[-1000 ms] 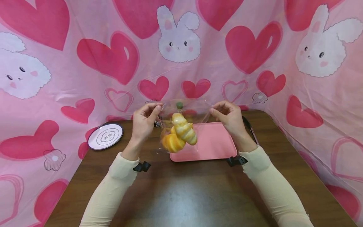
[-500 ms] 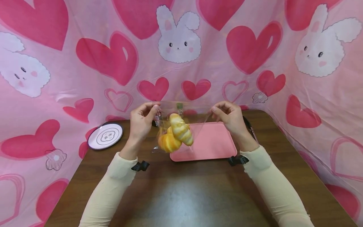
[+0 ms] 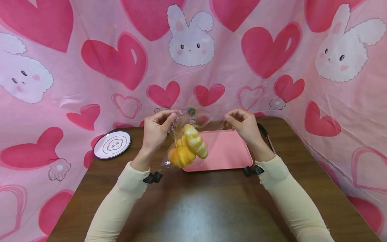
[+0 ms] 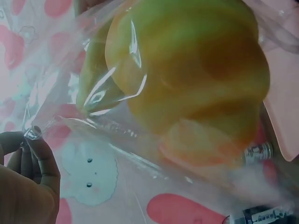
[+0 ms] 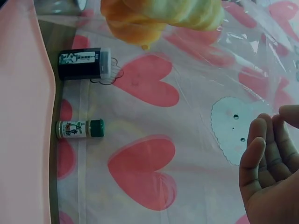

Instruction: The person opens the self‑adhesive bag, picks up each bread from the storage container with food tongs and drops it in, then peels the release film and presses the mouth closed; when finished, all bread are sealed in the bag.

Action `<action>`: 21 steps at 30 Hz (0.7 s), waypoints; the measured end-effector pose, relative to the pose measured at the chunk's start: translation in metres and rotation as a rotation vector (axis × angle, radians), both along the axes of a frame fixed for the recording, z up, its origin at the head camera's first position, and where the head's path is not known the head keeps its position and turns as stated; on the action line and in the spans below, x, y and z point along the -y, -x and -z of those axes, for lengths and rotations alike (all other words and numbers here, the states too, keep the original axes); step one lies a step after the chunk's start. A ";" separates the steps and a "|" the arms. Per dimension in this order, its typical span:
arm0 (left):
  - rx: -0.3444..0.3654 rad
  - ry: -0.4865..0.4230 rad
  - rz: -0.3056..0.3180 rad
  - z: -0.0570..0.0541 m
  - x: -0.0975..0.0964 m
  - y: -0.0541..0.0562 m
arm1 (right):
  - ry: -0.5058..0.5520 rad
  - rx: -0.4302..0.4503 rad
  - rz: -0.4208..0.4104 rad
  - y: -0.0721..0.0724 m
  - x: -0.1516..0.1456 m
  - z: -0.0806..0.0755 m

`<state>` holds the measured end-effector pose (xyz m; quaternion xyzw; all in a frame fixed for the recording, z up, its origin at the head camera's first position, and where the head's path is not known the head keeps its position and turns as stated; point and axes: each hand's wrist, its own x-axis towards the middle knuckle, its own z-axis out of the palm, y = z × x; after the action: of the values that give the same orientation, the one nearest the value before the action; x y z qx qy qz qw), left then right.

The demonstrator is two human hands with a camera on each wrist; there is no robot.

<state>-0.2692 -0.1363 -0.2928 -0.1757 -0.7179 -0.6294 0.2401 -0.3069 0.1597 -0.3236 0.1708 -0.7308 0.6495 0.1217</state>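
Between my two hands hangs a clear plastic bag (image 3: 211,134) holding bread rolls. One is a pale, ridged croissant-shaped roll (image 3: 196,141); the other is a rounder golden roll (image 3: 181,156). With thumb and fingertips my left hand (image 3: 157,129) pinches the bag's upper left corner, and its bunched film shows in the left wrist view. My right hand (image 3: 244,126) pinches the upper right edge, its thumb meeting the fingertips. The bag hangs in front of a pink tray (image 3: 229,151) and overlaps its left part in the head view.
A white plate with a dark rim (image 3: 112,145) lies at the table's left edge. Behind the bag stand a green-capped jar (image 5: 79,129) and a dark container with a pale lid (image 5: 84,64). A black-ended utensil (image 3: 266,134) lies right of the tray.
My left hand shifts slightly left, then back right, bringing its corner closer to the right hand. The rolls swing and sink a little lower. My right hand stays nearly still.
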 end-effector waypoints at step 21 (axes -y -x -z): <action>0.125 0.066 0.032 0.004 -0.012 -0.010 | -0.286 -0.393 0.001 -0.029 0.048 -0.022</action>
<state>-0.2588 -0.1239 -0.2972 -0.1552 -0.7490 -0.6187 0.1789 -0.2781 0.1119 -0.3018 0.3091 -0.7777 0.4936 0.2367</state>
